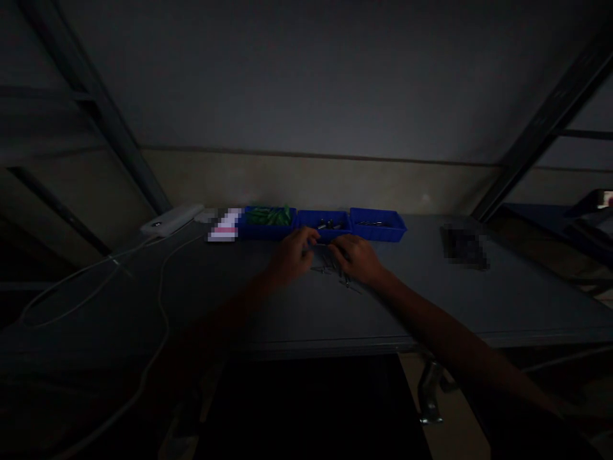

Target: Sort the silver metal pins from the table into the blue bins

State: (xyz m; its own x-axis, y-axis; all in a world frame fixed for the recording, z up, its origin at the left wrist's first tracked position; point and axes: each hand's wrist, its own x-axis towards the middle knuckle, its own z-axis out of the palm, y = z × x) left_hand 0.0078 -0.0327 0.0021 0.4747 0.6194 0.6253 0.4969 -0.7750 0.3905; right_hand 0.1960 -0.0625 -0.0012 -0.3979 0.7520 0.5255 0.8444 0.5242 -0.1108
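Observation:
In dim light, my left hand [291,255] and my right hand [357,257] face each other above the table, just in front of the blue bins. A thin metal piece [323,245] spans the gap between their fingertips, and both hands pinch it. Below them on the tabletop lie several small thin metal parts [345,281]. Behind the hands, the middle blue bin [306,220] holds small shiny metal pieces. Green pieces [271,216] fill the left bin. Thin metal parts [375,223] lie in the right blue bin [393,234].
A white power strip [172,220] with cables is at the table's back left. Beside the left bin lies a bright, blurred-out object [224,227]. A dark pixelated item [464,246] sits at the right. The wall rises behind the grey table [287,319].

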